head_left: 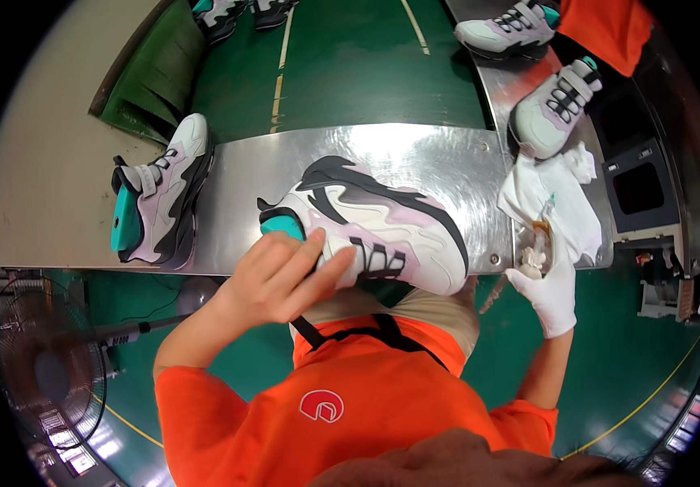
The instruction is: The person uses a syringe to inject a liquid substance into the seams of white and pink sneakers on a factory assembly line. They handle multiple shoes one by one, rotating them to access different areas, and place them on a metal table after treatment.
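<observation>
A white, pink and black sneaker with a teal heel lining lies on its side on a shiny metal table. My bare left hand grips the sneaker at its opening, fingers over the collar and laces. My right hand, in a white glove, is at the table's right edge, reaching into a small container with something pale in it, beside white cloths. Whether the gloved fingers hold anything is not clear.
Another matching sneaker rests at the table's left end. Two more sneakers lie on the metal strip at the upper right, near a person's orange sleeve. A fan stands at the lower left on the green floor.
</observation>
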A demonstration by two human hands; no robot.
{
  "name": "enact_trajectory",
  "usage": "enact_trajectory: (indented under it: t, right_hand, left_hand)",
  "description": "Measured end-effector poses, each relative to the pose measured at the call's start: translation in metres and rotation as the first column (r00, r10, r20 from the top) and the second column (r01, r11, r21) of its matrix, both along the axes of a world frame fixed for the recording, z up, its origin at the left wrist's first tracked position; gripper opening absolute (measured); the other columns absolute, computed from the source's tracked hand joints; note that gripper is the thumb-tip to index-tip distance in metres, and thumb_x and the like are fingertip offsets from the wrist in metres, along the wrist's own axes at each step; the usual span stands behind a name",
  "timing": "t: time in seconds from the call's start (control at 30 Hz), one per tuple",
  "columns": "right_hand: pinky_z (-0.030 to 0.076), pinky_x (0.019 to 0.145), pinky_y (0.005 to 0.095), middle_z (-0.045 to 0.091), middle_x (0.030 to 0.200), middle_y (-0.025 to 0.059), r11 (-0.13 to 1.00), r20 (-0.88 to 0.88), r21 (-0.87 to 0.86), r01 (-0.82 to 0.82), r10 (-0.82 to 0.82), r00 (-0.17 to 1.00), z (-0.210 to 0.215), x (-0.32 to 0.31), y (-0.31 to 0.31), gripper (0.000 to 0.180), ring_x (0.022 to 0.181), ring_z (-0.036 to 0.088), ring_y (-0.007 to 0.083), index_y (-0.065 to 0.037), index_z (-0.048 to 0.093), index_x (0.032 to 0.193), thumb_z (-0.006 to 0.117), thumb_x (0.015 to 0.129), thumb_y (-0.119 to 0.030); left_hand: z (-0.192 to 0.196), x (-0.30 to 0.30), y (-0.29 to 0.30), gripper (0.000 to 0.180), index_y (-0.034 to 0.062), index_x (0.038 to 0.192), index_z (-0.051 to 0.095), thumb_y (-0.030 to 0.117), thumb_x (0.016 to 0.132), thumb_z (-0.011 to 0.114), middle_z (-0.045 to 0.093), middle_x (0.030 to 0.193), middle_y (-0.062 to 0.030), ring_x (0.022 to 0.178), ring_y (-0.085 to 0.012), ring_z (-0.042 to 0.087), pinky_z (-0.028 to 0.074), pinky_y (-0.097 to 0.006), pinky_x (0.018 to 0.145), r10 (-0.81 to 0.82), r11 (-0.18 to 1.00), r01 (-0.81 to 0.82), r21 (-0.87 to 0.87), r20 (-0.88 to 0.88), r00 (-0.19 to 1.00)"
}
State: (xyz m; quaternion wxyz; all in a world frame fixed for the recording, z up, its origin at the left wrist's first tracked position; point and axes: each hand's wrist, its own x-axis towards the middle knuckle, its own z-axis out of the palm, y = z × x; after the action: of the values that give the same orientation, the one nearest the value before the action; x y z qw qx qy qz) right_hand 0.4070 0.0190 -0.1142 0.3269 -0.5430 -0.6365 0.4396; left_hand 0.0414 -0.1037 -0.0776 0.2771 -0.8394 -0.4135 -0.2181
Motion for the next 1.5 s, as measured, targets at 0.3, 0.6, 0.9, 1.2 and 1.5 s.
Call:
enact_trajectory:
  t: [0.3, 0.6, 0.9, 1.2, 1.5]
  right_hand:
    - [0.048, 0.089, 0.0307, 0.057, 0.127, 0.0117, 0.988, 0.087, -0.096, -0.121, 0.129, 0.988, 0.017, 0.012, 0.01, 0.099, 0.097, 0.059, 0.0164, 0.004, 0.043, 0.142, 0.085, 0.057, -0.021]
    - [0.052, 0.077, 0.0337, 0.057, 0.124, 0.0116, 0.986, -0.716, -0.132, -0.105, -0.021, 0.697, 0.001, 0.019, 0.005, 0.079, 0.092, 0.058, 0.0227, -0.006, 0.052, 0.139, 0.076, 0.07, -0.035]
    - [0.049, 0.067, 0.0399, 0.042, 0.134, 0.0209, 0.999, -0.915, -0.001, -0.055, 0.021, 0.403, -0.056, 0.054, -0.027, 0.041, 0.085, 0.048, 0.03, -0.016, 0.07, 0.104, 0.078, 0.072, -0.04]
    - [0.052, 0.077, 0.0335, 0.056, 0.122, 0.0173, 0.997, -0.326, -0.064, 0.042, -0.06, 0.943, -0.015, 0.047, -0.042, 0.12, 0.088, 0.059, 0.0208, 0.008, 0.034, 0.144, 0.092, 0.052, -0.045]
    - [0.045, 0.075, 0.0243, 0.06, 0.112, 0.0136, 0.944, -0.261, -0.263, -0.202, 0.132, 0.956, 0.03, 0.034, -0.017, 0.104, 0.085, 0.058, 0.0164, 0.008, 0.044, 0.14, 0.088, 0.053, -0.028]
  left_hand:
    - [-0.008, 0.003, 0.012, 0.027, 0.0176, 0.096, 0.073, 0.016, 0.07, 0.077, 0.066, 0.109, -0.0084, 0.111, -0.0311, 0.063, 0.051, -0.046, 0.091, 0.087, 0.982, -0.014, -0.189, 0.386, 0.919]
    - [-0.016, -0.001, 0.017, 0.018, 0.021, 0.093, 0.073, 0.018, 0.075, 0.074, 0.068, 0.108, -0.0087, 0.103, -0.0308, 0.066, 0.05, -0.044, 0.09, 0.055, 0.967, 0.056, -0.248, 0.417, 0.907]
    - [-0.021, 0.0, 0.017, 0.024, 0.0181, 0.101, 0.069, 0.015, 0.077, 0.071, 0.067, 0.111, -0.0109, 0.108, -0.0325, 0.065, 0.047, -0.046, 0.094, 0.061, 0.972, 0.036, -0.233, 0.397, 0.916]
    - [-0.014, 0.0, 0.018, 0.023, 0.0149, 0.098, 0.069, 0.019, 0.075, 0.07, 0.066, 0.112, -0.0137, 0.109, -0.0344, 0.064, 0.047, -0.047, 0.094, 0.054, 0.966, 0.053, -0.252, 0.4, 0.915]
    - [-0.018, -0.001, 0.016, 0.022, 0.0228, 0.097, 0.071, 0.015, 0.076, 0.072, 0.068, 0.11, -0.0078, 0.108, -0.0275, 0.065, 0.049, -0.04, 0.091, 0.083, 0.976, 0.003, -0.216, 0.387, 0.918]
